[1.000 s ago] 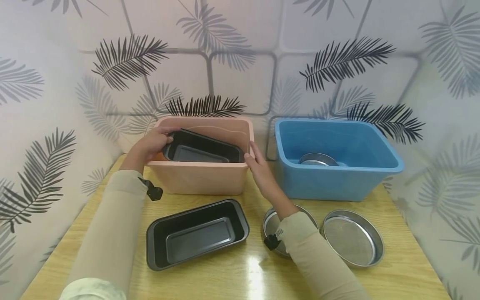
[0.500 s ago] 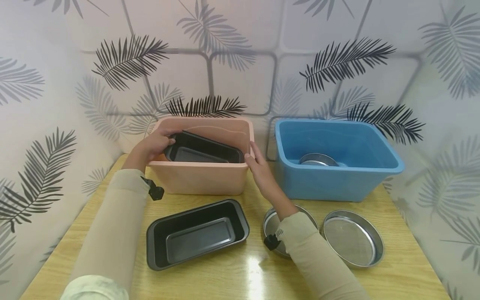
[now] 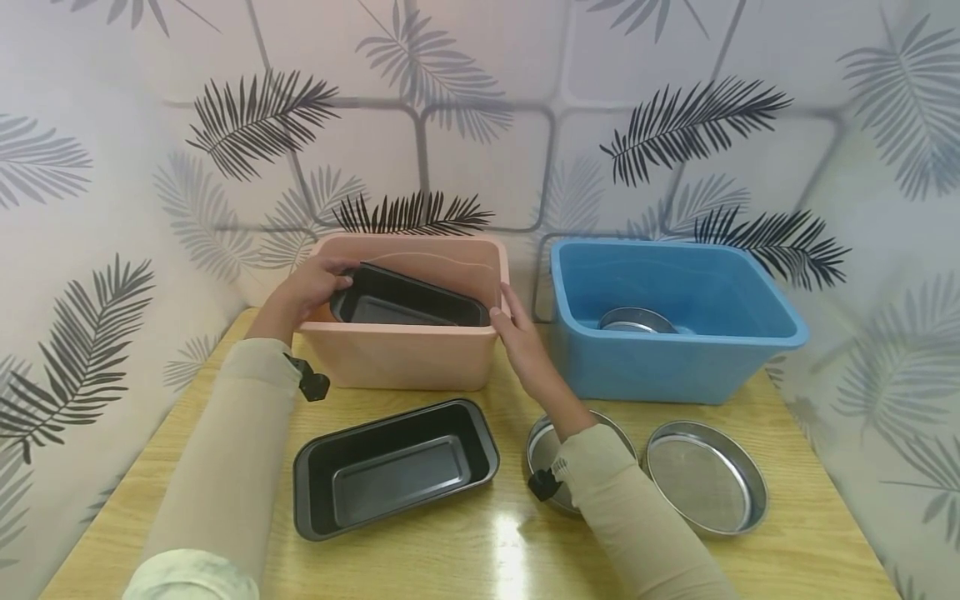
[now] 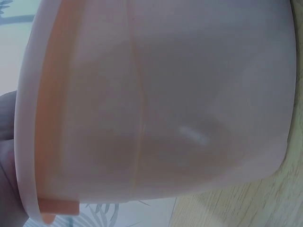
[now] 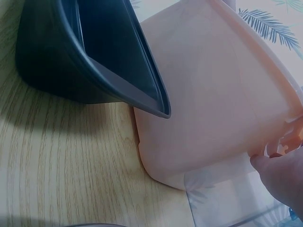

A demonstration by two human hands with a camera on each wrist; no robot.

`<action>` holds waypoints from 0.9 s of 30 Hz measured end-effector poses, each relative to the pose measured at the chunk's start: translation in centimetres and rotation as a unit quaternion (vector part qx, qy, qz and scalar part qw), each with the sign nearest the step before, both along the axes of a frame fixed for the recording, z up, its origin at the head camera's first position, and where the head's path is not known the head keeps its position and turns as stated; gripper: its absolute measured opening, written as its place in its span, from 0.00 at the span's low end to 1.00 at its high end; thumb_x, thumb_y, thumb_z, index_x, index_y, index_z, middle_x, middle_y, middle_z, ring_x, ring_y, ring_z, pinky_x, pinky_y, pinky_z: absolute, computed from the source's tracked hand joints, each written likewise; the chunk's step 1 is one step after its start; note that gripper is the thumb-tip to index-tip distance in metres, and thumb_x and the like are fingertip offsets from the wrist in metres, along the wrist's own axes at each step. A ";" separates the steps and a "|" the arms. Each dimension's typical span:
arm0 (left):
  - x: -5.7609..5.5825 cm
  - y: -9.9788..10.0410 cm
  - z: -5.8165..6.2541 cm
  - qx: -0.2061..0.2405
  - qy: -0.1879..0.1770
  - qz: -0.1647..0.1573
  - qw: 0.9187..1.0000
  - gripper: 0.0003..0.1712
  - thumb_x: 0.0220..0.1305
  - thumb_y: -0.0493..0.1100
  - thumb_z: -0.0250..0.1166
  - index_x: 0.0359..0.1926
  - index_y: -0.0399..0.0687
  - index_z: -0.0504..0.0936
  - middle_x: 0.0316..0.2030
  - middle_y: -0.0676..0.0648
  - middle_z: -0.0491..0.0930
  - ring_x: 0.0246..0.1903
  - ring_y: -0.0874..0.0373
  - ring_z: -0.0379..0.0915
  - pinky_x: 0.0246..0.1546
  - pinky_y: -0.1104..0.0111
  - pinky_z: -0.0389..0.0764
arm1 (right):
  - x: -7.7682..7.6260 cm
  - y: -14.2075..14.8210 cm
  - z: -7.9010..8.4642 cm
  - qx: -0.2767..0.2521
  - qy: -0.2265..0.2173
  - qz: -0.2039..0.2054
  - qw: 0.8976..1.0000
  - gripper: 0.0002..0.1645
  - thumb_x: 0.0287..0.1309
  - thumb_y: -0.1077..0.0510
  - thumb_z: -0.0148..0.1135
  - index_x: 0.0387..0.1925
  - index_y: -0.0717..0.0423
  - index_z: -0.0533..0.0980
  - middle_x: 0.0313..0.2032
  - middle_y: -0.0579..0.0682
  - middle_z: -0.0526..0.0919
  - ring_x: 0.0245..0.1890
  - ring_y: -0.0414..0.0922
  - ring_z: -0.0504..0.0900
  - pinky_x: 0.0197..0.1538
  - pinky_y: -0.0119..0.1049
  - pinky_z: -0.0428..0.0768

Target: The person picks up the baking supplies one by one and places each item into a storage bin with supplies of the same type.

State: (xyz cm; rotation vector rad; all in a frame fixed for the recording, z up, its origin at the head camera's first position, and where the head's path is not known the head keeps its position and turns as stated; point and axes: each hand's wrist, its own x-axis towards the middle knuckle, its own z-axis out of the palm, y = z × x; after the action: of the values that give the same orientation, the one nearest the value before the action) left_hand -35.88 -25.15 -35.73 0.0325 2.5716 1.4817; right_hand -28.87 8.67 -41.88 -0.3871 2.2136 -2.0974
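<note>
Left hand [image 3: 313, 283] pinches a black pan [image 3: 405, 298] inside the pink bin [image 3: 405, 358]; right hand [image 3: 517, 329] seemingly grips the bin's right end (partly hidden). One's in; a second pan [image 3: 397, 475] sits before the bin.

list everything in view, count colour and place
Tubs: 2, pink tub back left, blue tub back right
Pans: 2, black, one in pink tub, one in front of it
Tins: 3 seen, silver, one in blue tub, two in front
Table: 1, light wood, underneath
Wall: 1, pale, leaf-printed, behind
Wrist devices: 2, black, one per wrist
Sleeves: 2, beige, on arms
Left hand: 1, bare, holding pink tub's pan
Right hand: 1, bare, gripping pink tub's rim
</note>
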 end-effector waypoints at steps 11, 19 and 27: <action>0.3 0.3 0.4 0.002 -0.019 0.026 0.999 0.27 0.76 0.32 0.47 0.73 0.38 0.65 0.75 0.37 0.59 0.72 0.39 0.58 0.74 0.47 0.60 | 0.0 0.0 0.0 -0.003 0.001 -0.002 1.000 0.38 0.76 0.42 0.47 0.81 0.39 0.48 0.80 0.43 0.45 0.80 0.47 0.45 0.79 0.50 0.53; 0.1 0.3 0.3 0.019 -0.018 0.021 0.999 0.28 0.75 0.29 0.45 0.74 0.36 0.63 0.75 0.33 0.57 0.73 0.37 0.57 0.73 0.47 0.62 | 0.0 0.0 0.1 0.007 0.003 -0.004 1.000 0.39 0.76 0.40 0.48 0.81 0.39 0.48 0.80 0.42 0.46 0.80 0.48 0.45 0.78 0.52 0.54; 0.4 0.2 0.4 0.061 -0.008 0.015 0.998 0.29 0.76 0.31 0.48 0.75 0.37 0.61 0.75 0.33 0.58 0.73 0.37 0.57 0.72 0.49 0.65 | -0.2 0.0 0.1 0.010 -0.008 0.001 1.000 0.38 0.78 0.45 0.45 0.81 0.39 0.45 0.81 0.41 0.42 0.80 0.48 0.43 0.78 0.51 0.54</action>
State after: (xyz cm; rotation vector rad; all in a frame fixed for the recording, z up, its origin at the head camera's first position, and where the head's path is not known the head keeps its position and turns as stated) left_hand -35.46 -24.90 -35.30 -0.0031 2.4755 1.6422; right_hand -29.05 8.65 -41.82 -0.3692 2.2233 -2.0686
